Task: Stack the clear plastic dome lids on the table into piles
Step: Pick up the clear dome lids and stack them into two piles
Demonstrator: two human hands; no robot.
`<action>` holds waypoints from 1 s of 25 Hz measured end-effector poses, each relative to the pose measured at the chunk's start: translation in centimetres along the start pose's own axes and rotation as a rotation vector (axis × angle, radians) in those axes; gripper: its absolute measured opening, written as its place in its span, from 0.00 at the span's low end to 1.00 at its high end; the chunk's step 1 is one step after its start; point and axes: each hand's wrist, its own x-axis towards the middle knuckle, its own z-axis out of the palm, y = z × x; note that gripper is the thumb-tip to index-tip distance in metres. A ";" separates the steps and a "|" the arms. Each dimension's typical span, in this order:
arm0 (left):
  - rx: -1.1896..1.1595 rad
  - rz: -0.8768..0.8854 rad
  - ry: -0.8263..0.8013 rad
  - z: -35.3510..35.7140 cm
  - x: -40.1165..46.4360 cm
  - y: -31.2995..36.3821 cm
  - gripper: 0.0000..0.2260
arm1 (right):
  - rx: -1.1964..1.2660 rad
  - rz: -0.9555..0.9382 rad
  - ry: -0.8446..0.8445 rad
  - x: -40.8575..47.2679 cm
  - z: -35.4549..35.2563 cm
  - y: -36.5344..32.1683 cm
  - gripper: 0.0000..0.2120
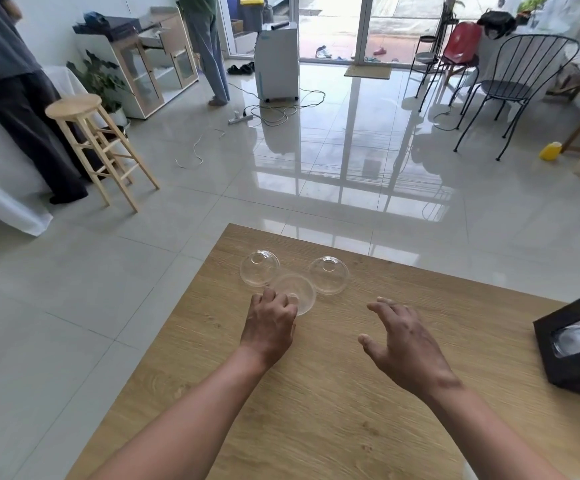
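The left hand [270, 322] gripped the nearest dome lid [297, 292] at its edge on the wooden table [333, 410]; the right hand [404, 344] hovered open, fingers spread.

A wooden table [333, 410] with a light oak grain fills the lower middle and right of the frame. Three clear dome lids sit near its far edge: the left lid [259, 267], the right lid [329, 274] and the middle lid [297, 292] just below and between them. A black frame [572, 368] stands at the right edge.
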 end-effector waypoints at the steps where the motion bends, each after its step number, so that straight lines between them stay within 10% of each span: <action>1: -0.017 0.012 0.022 -0.1 -0.4 0.0 0.07 | -0.004 -0.005 -0.007 0.4 0.1 -0.2 0.30; 8: -0.114 0.115 0.226 0.6 -3.9 -0.4 0.05 | -0.056 -0.054 -0.043 6.5 1.2 -2.8 0.32; 25: -0.172 0.232 0.156 0.4 -6.8 -2.3 0.05 | -0.176 0.031 -0.280 12.5 6.4 -2.2 0.39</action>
